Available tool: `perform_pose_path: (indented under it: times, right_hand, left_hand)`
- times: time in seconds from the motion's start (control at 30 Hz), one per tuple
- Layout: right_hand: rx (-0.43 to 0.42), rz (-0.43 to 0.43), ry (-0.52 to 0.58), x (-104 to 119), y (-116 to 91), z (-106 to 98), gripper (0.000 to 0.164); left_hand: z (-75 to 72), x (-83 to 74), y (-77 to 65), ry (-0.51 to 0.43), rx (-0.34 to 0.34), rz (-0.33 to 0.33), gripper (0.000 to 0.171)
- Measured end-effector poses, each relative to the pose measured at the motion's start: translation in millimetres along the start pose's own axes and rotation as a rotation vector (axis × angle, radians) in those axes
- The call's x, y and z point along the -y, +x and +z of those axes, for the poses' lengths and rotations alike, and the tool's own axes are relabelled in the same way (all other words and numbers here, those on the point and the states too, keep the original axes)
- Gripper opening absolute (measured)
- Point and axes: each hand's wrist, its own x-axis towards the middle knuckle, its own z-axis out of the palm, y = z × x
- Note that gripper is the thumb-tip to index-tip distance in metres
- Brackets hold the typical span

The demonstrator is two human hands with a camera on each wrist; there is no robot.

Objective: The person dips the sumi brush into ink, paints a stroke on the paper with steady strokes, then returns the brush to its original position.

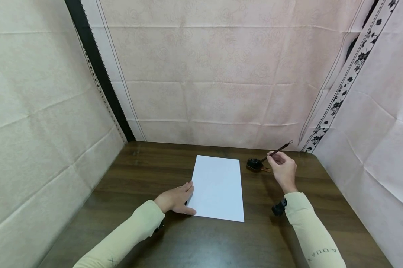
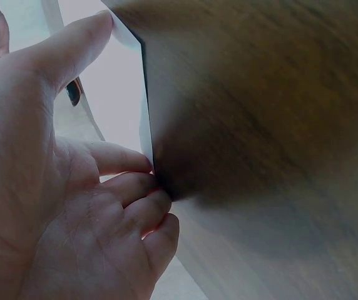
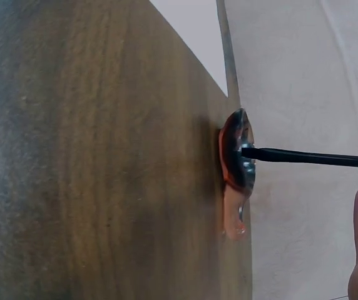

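A white sheet of paper [image 1: 218,188] lies on the dark wooden table. My left hand [image 1: 178,199] rests at its left edge, thumb and fingers spread apart; in the left wrist view the fingertips [image 2: 157,206] touch the paper's edge. My right hand [image 1: 283,169] pinches a dark writing brush [image 1: 282,147] with a hanging loop on its end. The brush slants, its tip down in a small black ink dish [image 1: 254,163] with a brown rim and tail. In the right wrist view the brush's lower end overlaps the dish [image 3: 236,153].
The wooden table [image 1: 148,163] runs to a pale cloth backdrop [image 1: 205,100] behind and cloth walls on both sides. A floral border strip [image 1: 348,78] marks the right corner. A dark wrist device [image 1: 279,207] sits at my right wrist.
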Motion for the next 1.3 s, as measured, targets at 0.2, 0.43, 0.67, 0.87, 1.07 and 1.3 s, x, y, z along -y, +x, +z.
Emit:
perform_pose_path:
  times: [0.2, 0.43, 0.67, 0.87, 1.07, 1.3]
  right_hand:
    - [-0.004, -0.020, 0.009, 7.6, 7.1, -1.7, 0.014]
    - [0.009, -0.037, 0.018, 14.0, 11.7, -3.6, 0.016]
    - [0.029, -0.020, -0.033, 7.8, 5.8, -3.2, 0.014]
    - [0.046, -0.027, -0.048, 5.6, 3.5, -4.0, 0.015]
    - [0.035, -0.056, -0.028, 11.5, 8.7, -4.0, 0.015]
    - [0.029, -0.047, -0.007, 14.9, 9.9, -3.2, 0.014]
  left_hand:
    - [-0.9, -0.9, -0.3, 0.001, 0.000, -0.003, 0.103]
    - [-3.5, -0.5, -0.5, -0.003, 0.005, 0.001, 0.103]
    - [-2.4, -1.6, -0.9, 0.006, 0.004, 0.003, 0.103]
    - [-2.4, -1.7, -1.2, 0.002, 0.004, -0.002, 0.103]
    - [-3.0, -2.2, -1.7, -0.006, 0.007, -0.003, 0.104]
    - [-4.0, -3.2, -3.0, -0.013, 0.010, -0.001, 0.103]
